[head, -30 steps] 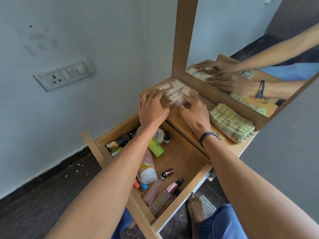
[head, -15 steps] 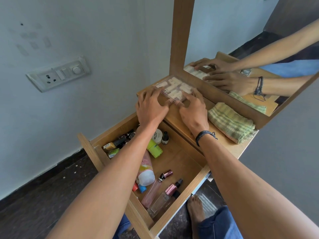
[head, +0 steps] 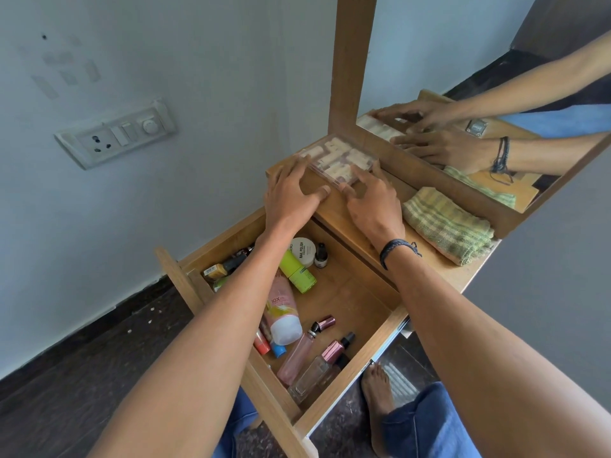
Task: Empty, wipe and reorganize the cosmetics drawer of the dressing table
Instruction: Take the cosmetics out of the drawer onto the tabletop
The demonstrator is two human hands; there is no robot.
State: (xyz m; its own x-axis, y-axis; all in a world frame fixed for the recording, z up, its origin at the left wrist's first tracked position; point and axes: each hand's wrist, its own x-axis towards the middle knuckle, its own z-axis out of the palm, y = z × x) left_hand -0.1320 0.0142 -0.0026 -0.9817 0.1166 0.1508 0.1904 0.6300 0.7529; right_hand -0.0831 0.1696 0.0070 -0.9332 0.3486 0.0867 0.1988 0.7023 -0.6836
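In the head view, both hands lie on the table [head: 334, 208] in front of the mirror [head: 496, 71]. The left hand [head: 292, 193] has its grip apart, with the fingers spread flat. Its fingertips touch the near left edge of the clear box [head: 337, 157] of small cream pieces. The right hand [head: 372, 203], a dark band [head: 393, 251] on its wrist, also has its grip apart, with its fingertips against the box's near right edge. The box sits just beyond both hands, close to the mirror frame. A folded green checked cloth [head: 446, 224] lies just right of the right hand. Beneath the wrists and forearms the drawer [head: 350, 299] stands pulled out. In it lie a pink tube [head: 281, 302], a green tube [head: 297, 272], a white jar [head: 302, 251], a small dark bottle [head: 320, 256] and glass perfume bottles [head: 317, 368].
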